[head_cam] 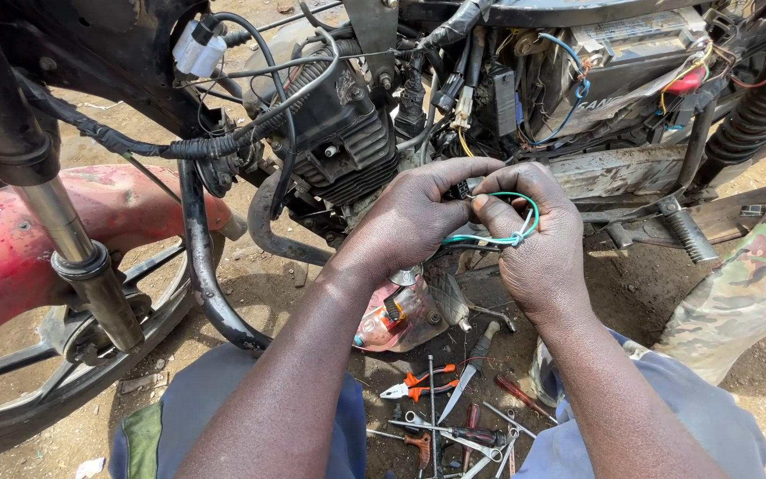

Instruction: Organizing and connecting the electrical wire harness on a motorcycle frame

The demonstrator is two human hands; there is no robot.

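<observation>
We pinch a looped green wire [503, 222] between both hands — left hand [410, 222], right hand [538, 244] — just beside the motorcycle engine [347, 146], fingers closed on it, while tools [454, 417] lie on the ground below.

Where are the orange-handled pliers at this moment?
The orange-handled pliers lie on the ground low in the head view, between the person's forearms, beside a knife and screwdrivers.
</observation>
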